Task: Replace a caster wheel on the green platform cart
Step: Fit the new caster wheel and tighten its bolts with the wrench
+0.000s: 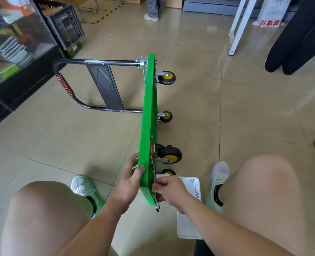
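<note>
The cart [149,111] stands on edge on the floor, wheels facing right, so we clamp our left hand [130,180] round its near corner to steady it while our right hand [169,191] pinches a wrench [157,206] at the nearest caster [168,172].

The right hand [168,189] hides most of a tool [157,206] and the nearest caster [168,171]; a forearm [217,224] covers part of the basket [189,230]; shelf goods [9,47] blur.
</note>
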`<state>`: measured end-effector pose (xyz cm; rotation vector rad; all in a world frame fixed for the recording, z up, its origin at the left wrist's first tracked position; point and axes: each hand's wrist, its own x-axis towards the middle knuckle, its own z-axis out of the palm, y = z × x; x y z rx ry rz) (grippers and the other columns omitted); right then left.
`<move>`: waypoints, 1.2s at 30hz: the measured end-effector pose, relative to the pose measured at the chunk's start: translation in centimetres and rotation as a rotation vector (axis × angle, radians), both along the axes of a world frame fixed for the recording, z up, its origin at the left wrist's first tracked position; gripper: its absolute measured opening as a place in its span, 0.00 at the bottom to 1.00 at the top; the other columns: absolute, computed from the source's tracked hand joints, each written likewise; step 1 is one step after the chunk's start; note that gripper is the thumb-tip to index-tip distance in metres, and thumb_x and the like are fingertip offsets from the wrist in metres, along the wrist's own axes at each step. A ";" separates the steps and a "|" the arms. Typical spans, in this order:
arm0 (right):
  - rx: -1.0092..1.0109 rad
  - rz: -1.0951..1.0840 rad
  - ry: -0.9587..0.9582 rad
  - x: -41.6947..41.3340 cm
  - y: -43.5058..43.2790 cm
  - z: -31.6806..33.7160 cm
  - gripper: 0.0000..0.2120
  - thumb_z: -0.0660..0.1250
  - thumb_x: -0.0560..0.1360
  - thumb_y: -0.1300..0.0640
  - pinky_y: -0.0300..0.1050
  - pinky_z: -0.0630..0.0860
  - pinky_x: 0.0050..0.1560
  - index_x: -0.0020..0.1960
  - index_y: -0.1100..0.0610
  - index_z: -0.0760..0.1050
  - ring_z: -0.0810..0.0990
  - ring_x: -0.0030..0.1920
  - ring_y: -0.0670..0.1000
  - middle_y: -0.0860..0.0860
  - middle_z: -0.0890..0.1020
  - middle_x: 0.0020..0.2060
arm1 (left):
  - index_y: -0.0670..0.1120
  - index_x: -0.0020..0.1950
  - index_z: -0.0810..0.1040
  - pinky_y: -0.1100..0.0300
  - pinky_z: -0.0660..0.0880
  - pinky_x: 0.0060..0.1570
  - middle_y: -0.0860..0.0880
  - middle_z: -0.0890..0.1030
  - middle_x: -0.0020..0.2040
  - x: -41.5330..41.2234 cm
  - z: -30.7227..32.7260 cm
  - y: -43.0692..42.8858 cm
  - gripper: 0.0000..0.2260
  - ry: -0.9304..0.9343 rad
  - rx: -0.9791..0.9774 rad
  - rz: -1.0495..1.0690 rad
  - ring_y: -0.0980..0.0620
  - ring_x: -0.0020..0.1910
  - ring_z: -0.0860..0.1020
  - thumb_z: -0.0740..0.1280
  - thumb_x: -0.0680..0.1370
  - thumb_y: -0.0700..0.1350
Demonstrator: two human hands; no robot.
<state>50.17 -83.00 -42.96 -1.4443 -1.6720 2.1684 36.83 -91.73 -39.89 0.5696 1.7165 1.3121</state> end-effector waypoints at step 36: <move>-0.472 -0.227 0.088 -3.1 3.0 10.0 0.03 0.62 0.83 0.62 0.35 0.74 0.22 0.56 0.60 0.73 0.75 0.21 0.46 0.54 0.74 0.33 | 0.65 0.67 0.74 0.52 0.77 0.63 0.55 0.81 0.65 -0.2 -0.1 -0.1 0.19 -0.028 0.028 -0.008 0.53 0.61 0.82 0.62 0.77 0.53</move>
